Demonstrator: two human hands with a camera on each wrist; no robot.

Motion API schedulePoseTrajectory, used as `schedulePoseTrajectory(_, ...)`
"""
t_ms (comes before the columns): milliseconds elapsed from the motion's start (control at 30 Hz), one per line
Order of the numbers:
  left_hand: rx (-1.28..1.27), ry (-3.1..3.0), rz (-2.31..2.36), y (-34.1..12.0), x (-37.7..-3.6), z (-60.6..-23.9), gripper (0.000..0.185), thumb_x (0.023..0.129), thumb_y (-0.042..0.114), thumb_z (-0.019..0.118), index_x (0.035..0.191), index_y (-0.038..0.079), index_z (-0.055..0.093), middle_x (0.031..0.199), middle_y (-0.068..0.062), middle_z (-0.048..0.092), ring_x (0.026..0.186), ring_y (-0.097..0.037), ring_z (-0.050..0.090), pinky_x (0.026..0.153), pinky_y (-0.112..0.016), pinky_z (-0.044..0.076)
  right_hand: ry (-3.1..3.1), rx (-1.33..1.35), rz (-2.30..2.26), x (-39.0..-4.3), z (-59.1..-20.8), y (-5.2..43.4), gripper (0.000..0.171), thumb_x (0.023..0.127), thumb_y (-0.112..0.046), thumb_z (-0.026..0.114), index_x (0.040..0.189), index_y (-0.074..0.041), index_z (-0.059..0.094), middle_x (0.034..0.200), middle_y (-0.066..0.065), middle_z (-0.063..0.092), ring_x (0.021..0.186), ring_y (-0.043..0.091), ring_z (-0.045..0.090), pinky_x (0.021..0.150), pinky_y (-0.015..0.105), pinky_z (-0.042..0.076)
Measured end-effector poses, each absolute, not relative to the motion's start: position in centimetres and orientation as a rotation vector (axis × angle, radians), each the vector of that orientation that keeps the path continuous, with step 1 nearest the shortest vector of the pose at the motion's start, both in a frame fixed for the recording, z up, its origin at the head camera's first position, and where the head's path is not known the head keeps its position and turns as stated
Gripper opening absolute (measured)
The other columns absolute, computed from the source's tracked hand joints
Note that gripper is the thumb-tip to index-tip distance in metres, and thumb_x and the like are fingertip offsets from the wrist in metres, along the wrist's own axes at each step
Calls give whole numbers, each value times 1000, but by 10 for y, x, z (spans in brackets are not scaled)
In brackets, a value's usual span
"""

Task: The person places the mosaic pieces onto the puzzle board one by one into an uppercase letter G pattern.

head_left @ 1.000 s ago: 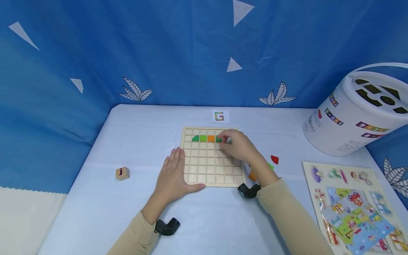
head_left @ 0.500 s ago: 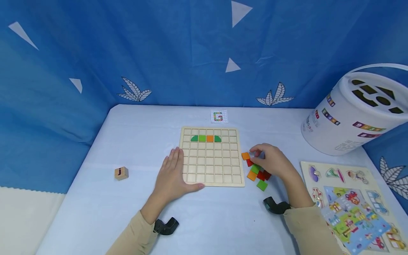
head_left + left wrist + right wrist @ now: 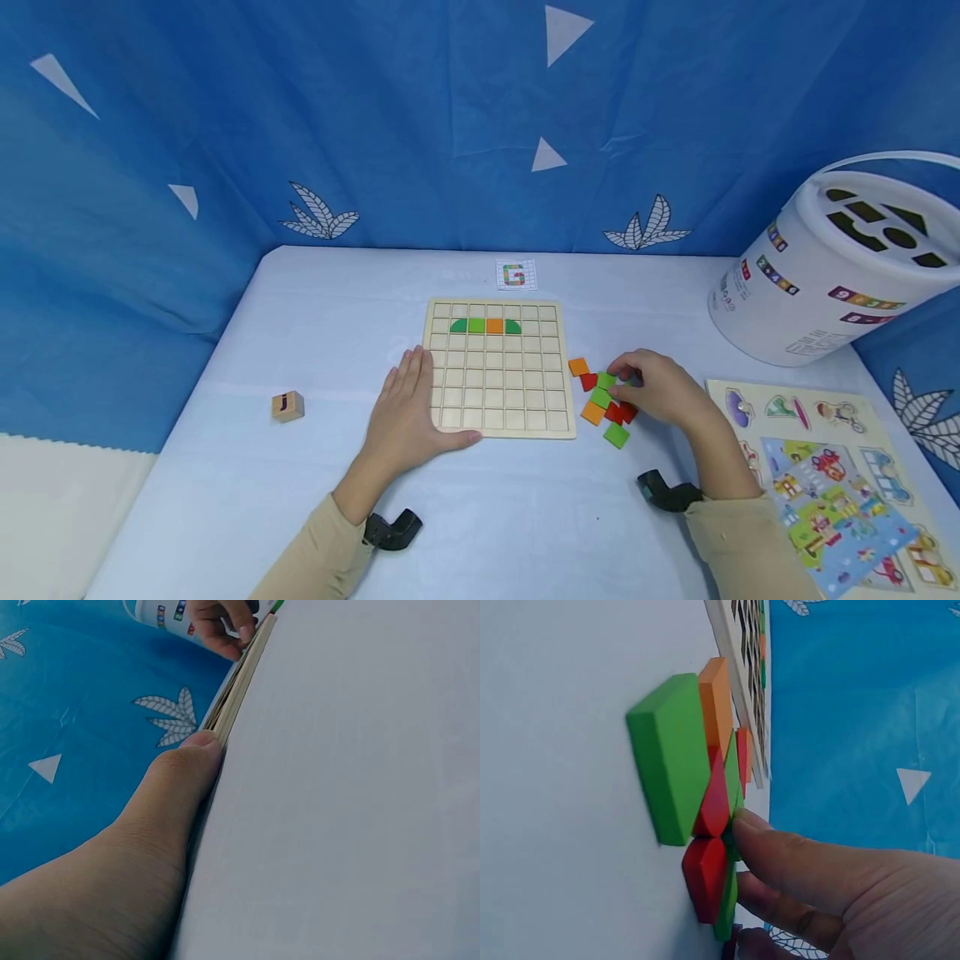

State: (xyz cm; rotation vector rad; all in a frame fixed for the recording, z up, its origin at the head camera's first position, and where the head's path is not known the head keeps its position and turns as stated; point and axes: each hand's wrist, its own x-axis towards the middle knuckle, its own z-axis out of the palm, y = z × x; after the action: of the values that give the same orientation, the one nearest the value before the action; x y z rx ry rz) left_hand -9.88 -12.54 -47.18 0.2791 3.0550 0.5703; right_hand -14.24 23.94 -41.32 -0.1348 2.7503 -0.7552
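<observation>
My left hand point(image 3: 405, 400) lies flat with straight fingers along the left edge of the wooden grid board point(image 3: 495, 379), its thumb at the near edge. In the left wrist view the thumb point(image 3: 169, 784) touches the board's side. Four-piece green and orange row aside, the board's cells are bare; that row holds a green quarter-round point(image 3: 459, 326), a light green square point(image 3: 476, 326) and an orange square point(image 3: 495, 326). My right hand point(image 3: 656, 387) bends over loose tiles, thumb and fingertips right at a light green square point(image 3: 606, 380); I cannot tell whether it is pinched.
Around the right hand lie several tiles, among them an orange square point(image 3: 578, 367) and a green square point(image 3: 617, 436). A pattern card point(image 3: 516, 274) lies behind the board. A lettered cube point(image 3: 288, 407) sits left; a white bucket point(image 3: 817, 275) and puzzle board point(image 3: 723, 400) stand right.
My right hand has left the board's coloured row with a red piece at its fingers, moved to the loose tiles, then slid slightly right. My left hand has stayed put.
</observation>
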Motion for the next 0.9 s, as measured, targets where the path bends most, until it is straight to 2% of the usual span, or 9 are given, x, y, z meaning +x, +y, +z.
schedulePoseTrajectory(100,278,3056,570,-126,-99,-472,144,59,97,52,159,3,8,168,-13,5,157,-27,3,126,-48,11,2743,-143,-786,-143,-415,240,25,86,-20,77,109,-13,69,102,8,64,98,26,54,83,40,57)
schedulePoseTrajectory(333,288,3066,571,-126,-99,-475,144,59,99,49,159,3,8,168,-13,6,157,-27,4,126,-48,12,2720,-159,-903,-144,-417,239,21,86,-15,77,103,-15,65,93,7,63,83,23,54,63,28,53)
schedulePoseTrajectory(633,285,3063,567,-127,-100,-473,144,60,98,49,159,3,8,168,-13,6,157,-27,3,126,-48,12,2766,-151,-1004,-160,-410,228,21,90,-19,72,109,-15,64,101,9,64,84,24,52,64,28,51)
schedulePoseTrajectory(900,284,3043,558,-126,-100,-469,143,61,96,53,159,2,8,168,-13,5,157,-28,2,126,-47,11,2714,-194,-1158,-186,-413,180,20,93,-24,69,111,-17,63,104,6,64,79,25,52,61,29,49)
